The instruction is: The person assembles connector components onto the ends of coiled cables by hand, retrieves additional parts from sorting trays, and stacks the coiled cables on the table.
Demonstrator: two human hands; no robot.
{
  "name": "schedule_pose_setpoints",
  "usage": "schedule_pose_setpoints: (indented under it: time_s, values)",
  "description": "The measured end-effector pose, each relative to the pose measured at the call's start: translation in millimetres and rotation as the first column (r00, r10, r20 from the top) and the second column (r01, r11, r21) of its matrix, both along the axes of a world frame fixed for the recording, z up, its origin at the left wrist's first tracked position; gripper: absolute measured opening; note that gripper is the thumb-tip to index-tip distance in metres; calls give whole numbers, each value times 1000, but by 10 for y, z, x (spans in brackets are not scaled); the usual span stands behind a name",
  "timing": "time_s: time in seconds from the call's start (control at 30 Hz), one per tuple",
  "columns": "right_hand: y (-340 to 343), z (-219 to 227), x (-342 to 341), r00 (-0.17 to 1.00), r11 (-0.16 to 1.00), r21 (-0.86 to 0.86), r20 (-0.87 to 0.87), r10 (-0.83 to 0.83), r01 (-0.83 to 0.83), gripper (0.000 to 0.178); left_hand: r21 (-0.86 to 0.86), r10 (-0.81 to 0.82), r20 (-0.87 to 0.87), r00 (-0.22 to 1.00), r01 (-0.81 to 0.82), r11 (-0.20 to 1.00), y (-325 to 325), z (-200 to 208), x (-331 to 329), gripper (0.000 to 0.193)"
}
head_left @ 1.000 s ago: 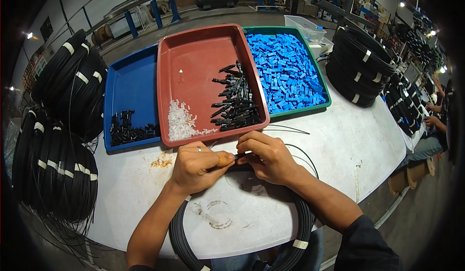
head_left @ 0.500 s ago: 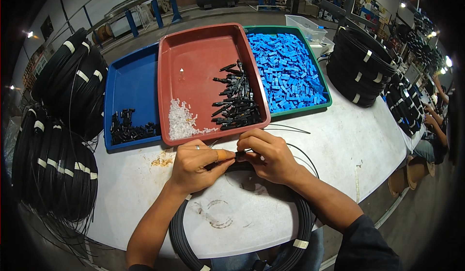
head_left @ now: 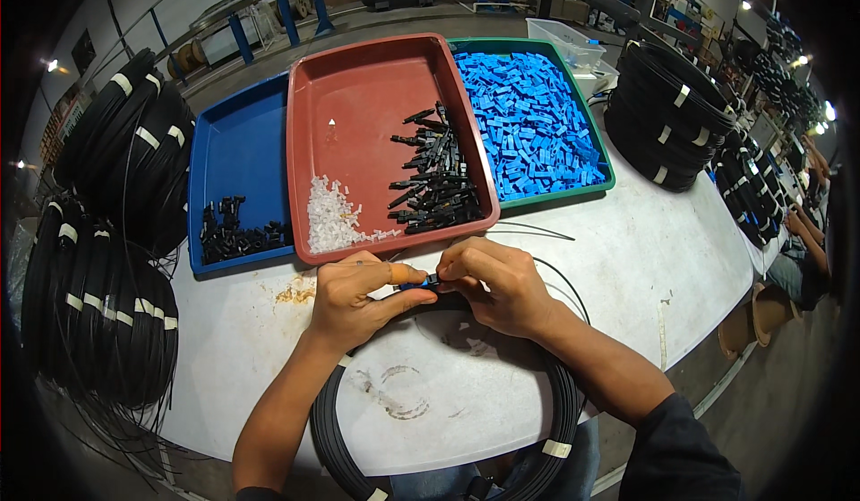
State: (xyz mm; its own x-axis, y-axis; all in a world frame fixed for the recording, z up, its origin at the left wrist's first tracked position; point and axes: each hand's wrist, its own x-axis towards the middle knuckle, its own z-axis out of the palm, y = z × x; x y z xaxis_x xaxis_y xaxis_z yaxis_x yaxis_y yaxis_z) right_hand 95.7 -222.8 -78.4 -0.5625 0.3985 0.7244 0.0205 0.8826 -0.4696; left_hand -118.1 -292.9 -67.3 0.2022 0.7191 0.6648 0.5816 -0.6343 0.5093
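Note:
My left hand (head_left: 355,297) and my right hand (head_left: 494,288) meet above the table's middle. Between their fingertips is a small black-and-blue cable connector (head_left: 433,280), mostly covered by the fingers. The left thumb and forefinger pinch its blue part, while the right fingers close on its black end. A tan wrap covers part of the left forefinger. Under my wrists lies a large coil of black cable (head_left: 564,393) bound with white tape, hanging over the table's near edge. A thin loose strand of cable curves out beyond my right hand.
Just beyond my hands, a red tray (head_left: 358,80) holds clear plastic pieces and black connectors. It overlaps a blue tray (head_left: 235,142) with black parts and a green tray (head_left: 598,147) full of blue clips. Black cable coils (head_left: 98,313) stand at left, more coils (head_left: 667,116) at right.
Blue now shows on the connector between my fingers, where only black showed before. My left fingers have shifted slightly along it. The trays appear a little higher in view.

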Motion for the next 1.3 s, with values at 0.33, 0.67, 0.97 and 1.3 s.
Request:
schedule_pose_setpoints:
  time_s: [0.33, 0.67, 0.97, 1.3]
  values:
    - [-7, -1, -8, 992, 973, -224, 93, 80, -58, 25, 380, -12, -396, 918, 176, 908, -5, 54, 30, 10]
    - [22, 16, 14, 988, 929, -357, 83, 132, -95, 26, 509, 116, -551, 826, 224, 831, -55, 154, 81, 12]
    - [-87, 131, -16, 992, 951, -310, 121, 40, 0, 45, -151, 72, 14, 997, -69, 986, -100, 81, -151, 119]
    - [-54, 65, -44, 940, 951, -304, 307, 151, -54, 65, -52, 571, 483, 664, -628, 776, -2124, -263, -33, 18]
